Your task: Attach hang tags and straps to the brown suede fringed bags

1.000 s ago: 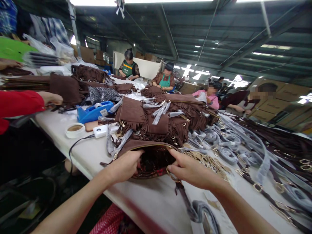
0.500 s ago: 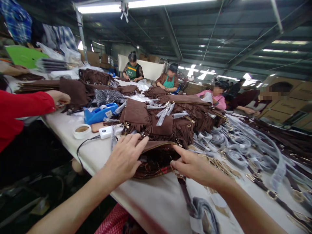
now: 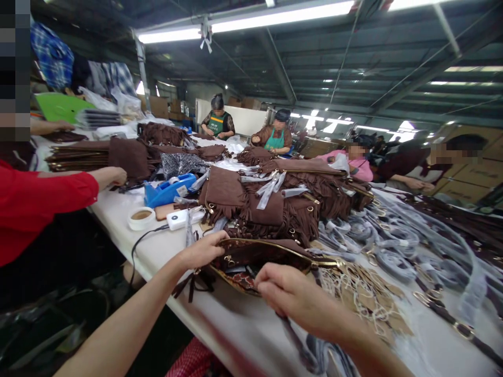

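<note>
White worktop [image 3: 243, 330], large hall; dark metal roof [image 3: 243, 68], lit tubes [image 3: 283, 17], cartons [image 3: 461, 186] at right. Co-worker in green apron [image 3: 215, 124] beyond the goods; another person's red sleeve [image 3: 70, 191] reaches in from the left.

Edges: near side runs diagonally, black cable [image 3: 137, 243] hanging over it. The open brown bag [image 3: 267, 256] lies close to this edge, mouth facing the wearer; a strip of bare surface shows on its near side. Beyond it, heaped fringed bags [image 3: 267, 207] hem it in; tan tags [image 3: 365, 293] and plastic-wrapped straps [image 3: 393, 246] crowd the right. Blue tape dispenser [image 3: 167, 191] beyond, to the left.

Fingers: left hand [image 3: 204, 248] pinches the bag's rim at its left end. Right hand [image 3: 291, 293] at the near rim, fingers curled together; whether anything is gripped, cannot tell.
</note>
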Motion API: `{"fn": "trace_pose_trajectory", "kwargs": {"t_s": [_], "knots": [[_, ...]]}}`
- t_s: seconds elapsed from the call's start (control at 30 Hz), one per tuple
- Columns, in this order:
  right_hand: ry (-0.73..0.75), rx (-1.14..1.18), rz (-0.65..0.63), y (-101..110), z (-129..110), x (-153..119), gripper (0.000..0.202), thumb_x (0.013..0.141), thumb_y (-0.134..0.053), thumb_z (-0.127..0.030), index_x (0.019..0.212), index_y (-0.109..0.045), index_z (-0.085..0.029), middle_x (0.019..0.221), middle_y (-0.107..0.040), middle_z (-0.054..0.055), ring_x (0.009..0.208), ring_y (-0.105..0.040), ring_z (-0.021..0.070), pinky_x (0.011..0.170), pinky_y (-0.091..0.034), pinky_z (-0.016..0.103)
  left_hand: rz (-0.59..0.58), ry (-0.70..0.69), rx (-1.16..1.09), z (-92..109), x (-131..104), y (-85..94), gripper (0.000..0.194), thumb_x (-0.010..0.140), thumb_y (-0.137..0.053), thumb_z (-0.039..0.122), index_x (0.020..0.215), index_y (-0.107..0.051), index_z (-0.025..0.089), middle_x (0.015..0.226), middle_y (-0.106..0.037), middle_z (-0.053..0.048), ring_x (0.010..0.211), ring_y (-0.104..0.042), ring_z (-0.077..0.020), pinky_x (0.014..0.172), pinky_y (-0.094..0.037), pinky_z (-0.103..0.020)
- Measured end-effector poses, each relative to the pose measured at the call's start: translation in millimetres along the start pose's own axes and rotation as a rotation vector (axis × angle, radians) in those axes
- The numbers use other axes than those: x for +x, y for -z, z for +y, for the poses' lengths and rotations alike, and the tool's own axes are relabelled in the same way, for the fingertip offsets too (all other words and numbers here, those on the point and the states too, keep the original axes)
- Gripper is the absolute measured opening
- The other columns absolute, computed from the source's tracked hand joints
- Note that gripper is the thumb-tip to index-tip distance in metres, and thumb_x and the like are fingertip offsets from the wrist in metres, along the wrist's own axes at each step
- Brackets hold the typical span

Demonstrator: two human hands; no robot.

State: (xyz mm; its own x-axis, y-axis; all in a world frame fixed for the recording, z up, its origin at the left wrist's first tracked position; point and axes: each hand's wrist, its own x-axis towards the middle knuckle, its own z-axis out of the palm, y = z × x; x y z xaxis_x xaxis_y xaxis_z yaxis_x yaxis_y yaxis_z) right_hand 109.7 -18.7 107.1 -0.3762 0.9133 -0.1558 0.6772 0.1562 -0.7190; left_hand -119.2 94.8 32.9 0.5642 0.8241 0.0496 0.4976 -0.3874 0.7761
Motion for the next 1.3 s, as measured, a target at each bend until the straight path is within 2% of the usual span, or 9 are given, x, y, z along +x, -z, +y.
{"fn": "trace_pose_trajectory", "kwargs": {"t_s": [0.07,0.1,0.2,0.3,0.47,0.63,0.83,1.03,1.3], "knots": [[0.068,0.077,-0.168,0,-14,-5,0.018,0.087,-0.047,-0.016,0.071,-0.055,-0.021,0.062,-0.055,-0.005,0.058,-0.05,0.0113,0.055,-0.035,0.022,0.0,0.002,-0.044,-4,1,-4.7,0.03,0.07,-0.046,0.012,0.097,-0.057,0.02,0.093,-0.063,0.001,0.094,-0.059,-0.0211,0.083,-0.048,-0.032],[0.089,0.092,-0.192,-1,-17,-4,0.018,0.086,-0.048,-0.015,0.069,-0.053,-0.021,0.062,-0.055,-0.005,0.058,-0.049,0.0108,0.054,-0.034,0.021,0.003,-0.003,-0.066,-6,2,-7.4,0.032,0.069,-0.046,0.011,0.099,-0.056,0.02,0.095,-0.063,0.0,0.096,-0.059,-0.021,0.085,-0.047,-0.032],[0.086,0.016,-0.042,-13,-9,15,0.02,0.083,-0.051,-0.015,0.064,-0.052,-0.02,0.063,-0.055,-0.004,0.061,-0.048,0.0117,0.056,-0.031,0.023,0.019,-0.036,-0.135,-10,2,-14.1,0.043,0.066,-0.044,0.006,0.106,-0.054,0.02,0.101,-0.063,-0.001,0.102,-0.058,-0.0207,0.092,-0.046,-0.033],[0.029,-0.005,0.102,-35,20,45,0.02,0.079,-0.052,-0.013,0.06,-0.051,-0.019,0.064,-0.056,-0.002,0.066,-0.049,0.0137,0.06,-0.03,0.024,0.016,-0.09,-0.2,-13,1,-15.8,0.054,0.062,-0.042,0.002,0.112,-0.052,0.02,0.103,-0.063,-0.001,0.104,-0.058,-0.02,0.095,-0.045,-0.034],[-0.031,0.112,0.028,-59,56,67,0.018,0.08,-0.047,-0.018,0.063,-0.053,-0.019,0.061,-0.056,-0.002,0.059,-0.05,0.0135,0.056,-0.032,0.023,-0.032,-0.19,-0.245,-19,-2,-12.1,0.043,0.059,-0.043,0.001,0.091,-0.066,0.019,0.123,-0.062,-0.005,0.118,-0.056,-0.0219,0.107,-0.038,-0.039],[-0.059,0.242,-0.008,-62,65,66,0.015,0.078,-0.048,-0.025,0.065,-0.053,-0.019,0.059,-0.051,-0.004,0.056,-0.043,0.012,0.054,-0.032,0.023,-0.012,-0.219,-0.245,-27,-3,-13.5,0.032,0.061,-0.043,0.001,0.071,-0.068,0.018,0.135,-0.057,-0.004,0.123,-0.054,-0.0232,0.107,-0.038,-0.039],[-0.113,0.355,-0.017,-65,67,71,0.011,0.073,-0.053,-0.027,0.064,-0.052,-0.019,0.055,-0.043,-0.007,0.051,-0.034,0.0098,0.049,-0.022,0.023,-0.006,-0.232,-0.166,-28,-3,-16.3,0.042,0.061,-0.045,0.003,0.082,-0.076,0.023,0.118,-0.064,-0.003,0.111,-0.059,-0.0218,0.105,-0.04,-0.037],[-0.167,0.367,-0.05,-64,63,69,0.013,0.072,-0.053,-0.029,0.064,-0.049,-0.021,0.054,-0.038,-0.007,0.051,-0.03,0.0099,0.048,-0.02,0.024,-0.073,-0.234,-0.088,-21,-6,-13.0,0.008,0.068,-0.073,0.019,0.075,-0.07,0.02,0.112,-0.059,-0.003,0.104,-0.057,-0.0217,0.095,-0.044,-0.03],[-0.203,0.41,-0.049,-55,54,64,0.016,0.072,-0.055,-0.028,0.061,-0.046,-0.021,0.054,-0.038,-0.007,0.051,-0.028,0.0096,0.05,-0.02,0.024,-0.152,-0.243,-0.007,-13,1,-12.1,0.023,0.063,-0.059,0.003,0.075,-0.066,0.02,0.101,-0.059,-0.001,0.098,-0.057,-0.0188,0.091,-0.044,-0.028]]}}
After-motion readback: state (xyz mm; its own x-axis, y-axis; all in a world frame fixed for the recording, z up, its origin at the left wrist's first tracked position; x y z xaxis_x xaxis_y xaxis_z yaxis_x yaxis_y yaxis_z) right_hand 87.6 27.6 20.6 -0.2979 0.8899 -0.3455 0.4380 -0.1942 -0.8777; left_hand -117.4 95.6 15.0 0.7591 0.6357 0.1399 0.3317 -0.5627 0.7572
